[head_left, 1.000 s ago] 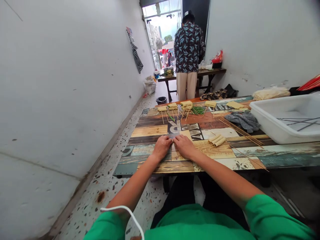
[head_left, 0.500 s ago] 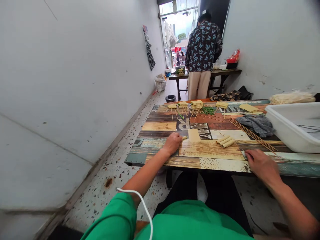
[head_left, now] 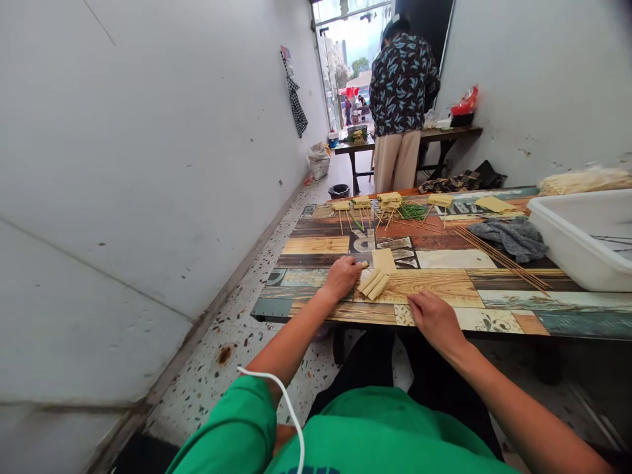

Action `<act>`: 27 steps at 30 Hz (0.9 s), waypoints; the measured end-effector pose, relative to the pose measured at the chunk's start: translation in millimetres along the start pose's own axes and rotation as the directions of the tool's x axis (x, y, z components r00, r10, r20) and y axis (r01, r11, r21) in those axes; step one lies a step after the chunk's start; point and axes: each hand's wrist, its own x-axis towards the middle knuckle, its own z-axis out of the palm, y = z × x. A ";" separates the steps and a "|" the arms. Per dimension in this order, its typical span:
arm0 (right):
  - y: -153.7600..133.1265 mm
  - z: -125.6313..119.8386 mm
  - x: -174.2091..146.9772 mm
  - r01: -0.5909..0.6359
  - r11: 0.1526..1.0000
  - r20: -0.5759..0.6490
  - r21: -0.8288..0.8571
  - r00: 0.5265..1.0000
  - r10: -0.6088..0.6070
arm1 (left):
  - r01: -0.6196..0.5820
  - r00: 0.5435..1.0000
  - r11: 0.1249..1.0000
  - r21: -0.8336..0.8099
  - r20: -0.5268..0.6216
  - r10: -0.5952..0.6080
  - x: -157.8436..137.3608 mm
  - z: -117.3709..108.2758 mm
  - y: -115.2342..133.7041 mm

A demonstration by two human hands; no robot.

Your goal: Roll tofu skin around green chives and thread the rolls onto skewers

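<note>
Rolls (head_left: 374,284) slanted lengthwise away rightward by a flat sheet (head_left: 384,259); left hand (head_left: 342,278) gripped another roll (head_left: 365,264); right hand (head_left: 437,321) curled, contents unclear.

Tub (head_left: 567,255) cut by right edge; roll (head_left: 365,264) partly hidden by left hand (head_left: 343,276)

Rolls (head_left: 374,284): pale yellow
Flat sheet (head_left: 385,259): pale yellow
Desk (head_left: 429,287): brown, cream and teal plank patchwork
Cloth (head_left: 511,238): mottled grey
Tub (head_left: 567,255): white
Sleeve (head_left: 234,415): plain green
</note>
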 end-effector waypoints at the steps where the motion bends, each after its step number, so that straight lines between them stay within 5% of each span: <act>1: -1.7 -1.2 -1.3 0.000 0.995 0.035 -0.096 0.999 0.003 | 0.009 1.000 1.000 -0.024 -0.008 -0.009 0.2 1.1 -1.5; 4: -8.7 -9.0 -4.6 0.052 0.953 0.179 -0.299 0.984 0.003 | 0.011 1.000 0.998 -0.065 -0.016 -0.012 1.2 4.1 -6.1; 8: -14.2 -14.3 -4.0 0.129 0.953 0.340 -0.275 0.940 -0.029 | -0.033 0.999 0.997 -0.067 -0.031 0.031 2.3 4.9 -10.4; 17: -0.9 2.7 -3.1 0.148 0.981 0.193 -0.124 0.973 -0.122 | -0.030 0.999 0.992 -0.120 -0.021 0.027 5.4 5.9 -11.9; 27: -0.3 3.1 1.5 0.143 0.984 0.223 -0.102 0.968 -0.117 | -0.054 0.998 0.994 -0.093 -0.025 0.051 6.6 8.6 -15.1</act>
